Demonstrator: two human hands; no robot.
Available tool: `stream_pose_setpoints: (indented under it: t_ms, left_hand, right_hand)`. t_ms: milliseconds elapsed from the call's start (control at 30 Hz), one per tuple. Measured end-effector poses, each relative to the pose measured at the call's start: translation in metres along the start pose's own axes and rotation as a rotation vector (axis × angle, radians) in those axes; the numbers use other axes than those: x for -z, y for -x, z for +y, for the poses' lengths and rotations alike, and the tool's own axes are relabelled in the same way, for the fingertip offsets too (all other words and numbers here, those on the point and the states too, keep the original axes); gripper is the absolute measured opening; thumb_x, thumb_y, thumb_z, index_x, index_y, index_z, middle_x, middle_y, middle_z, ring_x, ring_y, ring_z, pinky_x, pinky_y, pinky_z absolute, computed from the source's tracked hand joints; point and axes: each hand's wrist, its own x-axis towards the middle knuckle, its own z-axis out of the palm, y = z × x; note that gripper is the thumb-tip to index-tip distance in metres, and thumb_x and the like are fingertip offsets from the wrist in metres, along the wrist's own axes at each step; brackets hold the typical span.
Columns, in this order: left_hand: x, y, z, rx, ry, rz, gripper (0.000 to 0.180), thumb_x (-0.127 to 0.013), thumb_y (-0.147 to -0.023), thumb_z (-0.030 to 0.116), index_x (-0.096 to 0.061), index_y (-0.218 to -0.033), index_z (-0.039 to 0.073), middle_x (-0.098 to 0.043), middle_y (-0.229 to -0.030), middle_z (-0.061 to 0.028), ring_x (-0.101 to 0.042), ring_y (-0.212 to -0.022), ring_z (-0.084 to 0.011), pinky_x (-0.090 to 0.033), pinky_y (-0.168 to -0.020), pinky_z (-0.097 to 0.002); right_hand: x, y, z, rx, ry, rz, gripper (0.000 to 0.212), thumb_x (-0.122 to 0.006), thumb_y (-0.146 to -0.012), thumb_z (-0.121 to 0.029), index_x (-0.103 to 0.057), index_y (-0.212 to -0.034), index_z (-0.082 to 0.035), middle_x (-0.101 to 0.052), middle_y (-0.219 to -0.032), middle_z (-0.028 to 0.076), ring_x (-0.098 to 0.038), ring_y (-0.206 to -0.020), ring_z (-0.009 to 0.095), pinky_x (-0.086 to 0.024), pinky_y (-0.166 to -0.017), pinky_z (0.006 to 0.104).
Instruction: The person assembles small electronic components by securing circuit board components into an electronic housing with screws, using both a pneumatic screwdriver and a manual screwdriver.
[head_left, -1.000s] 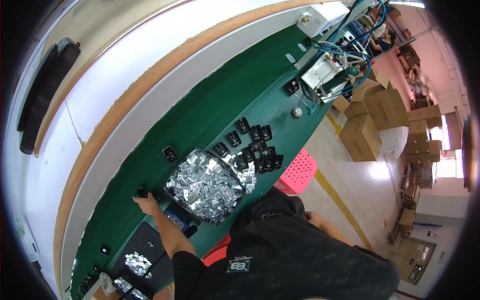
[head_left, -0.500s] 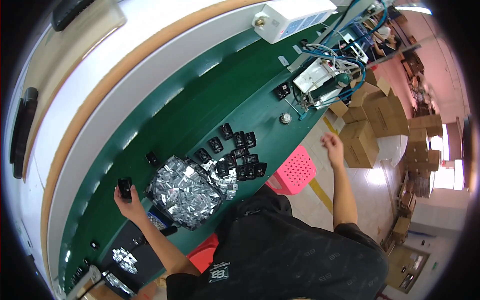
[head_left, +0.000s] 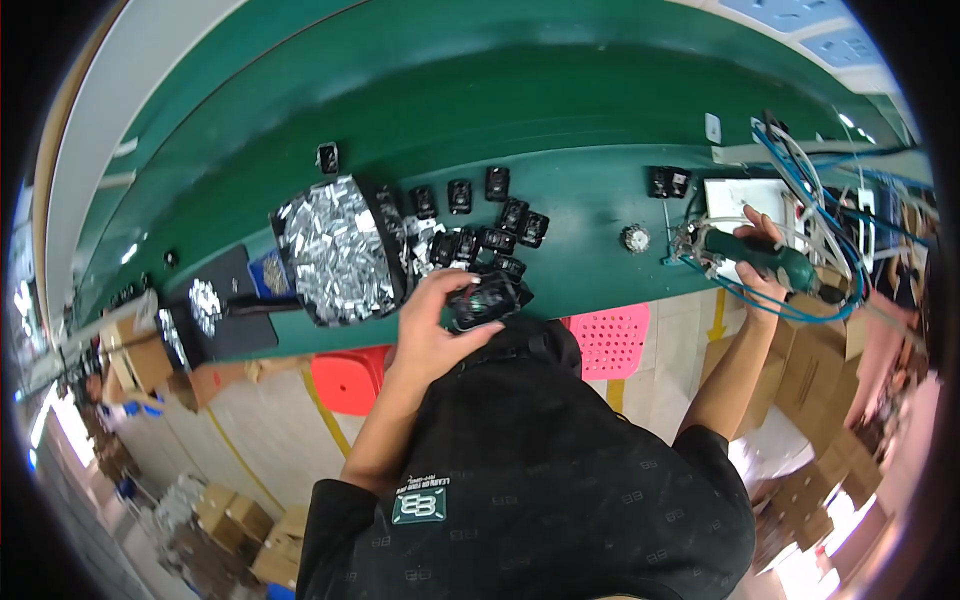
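My left hand [head_left: 432, 328] is closed on a glossy black plastic housing [head_left: 485, 302], fingers on its far side and thumb along its near edge. I hold it in front of my body, over the table's near edge. Several similar black housings [head_left: 497, 240] lie just beyond it on the green table. Far to the right, my right hand [head_left: 765, 285] wraps round a green cylindrical power screwdriver [head_left: 785, 262], which lies level among blue and clear hoses. Its front end points left, toward a small round metallic piece [head_left: 635, 238] on the table.
A black-edged tray heaped with small silvery metal pieces [head_left: 340, 260] sits left of the housings. Beside it are a blue box [head_left: 268, 273] and a dark mat [head_left: 230, 290]. A pink stool [head_left: 612, 340] and a red stool [head_left: 345, 382] stand under the table's near edge. Cardboard boxes [head_left: 800, 370] are at right.
My left hand has brought the black housing from the table's far left to in front of my body. My right hand, empty before, has taken hold of the screwdriver. The view has turned.
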Motion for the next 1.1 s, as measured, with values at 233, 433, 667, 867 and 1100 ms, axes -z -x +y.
stream_pose_setpoints:
  t_ms: [233, 433, 667, 867, 1100]
  left_hand:
    - [-0.022, 0.015, 0.02, -0.032, -0.009, 0.004, 0.051, -0.081, -0.057, 0.015, -0.057, -0.101, 0.003, -0.057, -0.101, -0.0134, -0.056, -0.095, -0.0309, -0.046, -0.082, -0.0371]
    - [-0.019, 0.031, 0.016, -0.041, 0.019, 0.026, 0.05, -0.082, -0.057, 0.016, -0.059, -0.101, 0.005, -0.056, -0.101, -0.012, -0.056, -0.094, -0.0304, -0.046, -0.082, -0.0373]
    - [-0.009, 0.046, 0.003, -0.075, 0.059, -0.071, 0.051, -0.08, -0.062, 0.02, -0.059, -0.106, 0.006, -0.056, -0.106, -0.0108, -0.055, -0.099, -0.0291, -0.046, -0.085, -0.0364]
    - [0.0, 0.047, -0.008, -0.052, 0.168, -0.133, 0.053, -0.078, -0.065, 0.019, -0.057, -0.112, 0.004, -0.061, -0.112, -0.0117, -0.059, -0.102, -0.0286, -0.048, -0.088, -0.0363]
    - [0.011, 0.043, -0.016, -0.114, 0.141, -0.131, 0.054, -0.077, -0.066, 0.02, -0.057, -0.114, 0.004, -0.061, -0.11, -0.0117, -0.06, -0.1, -0.028, -0.048, -0.088, -0.0359]
  right_hand:
    - [-0.037, -0.029, -0.006, 0.246, -0.178, -0.207, 0.056, -0.072, -0.07, -0.027, -0.052, -0.119, -0.008, -0.05, -0.078, 0.005, -0.045, -0.071, 0.017, -0.034, -0.063, 0.03]
    - [-0.07, -0.023, -0.035, 0.233, -0.383, -0.201, 0.045, -0.068, -0.074, -0.02, -0.05, -0.114, -0.007, -0.052, -0.079, 0.009, -0.048, -0.062, 0.016, -0.037, -0.058, 0.0311]
    - [-0.117, -0.005, -0.127, 0.414, -0.731, -0.068, 0.038, -0.061, -0.075, -0.011, -0.05, -0.111, -0.004, -0.052, -0.091, 0.003, -0.048, -0.056, 0.01, -0.036, -0.055, 0.0258]
    - [-0.166, 0.004, -0.18, 0.39, -1.147, -0.088, 0.033, -0.068, -0.071, -0.009, -0.049, -0.098, -0.01, -0.054, -0.078, -0.003, -0.054, -0.055, 0.005, -0.043, -0.058, 0.0215]
    - [-0.209, 0.011, -0.188, 0.311, -0.971, -0.068, 0.032, -0.068, -0.073, -0.009, -0.05, -0.1, -0.01, -0.054, -0.08, -0.002, -0.051, -0.051, 0.006, -0.044, -0.057, 0.0217]
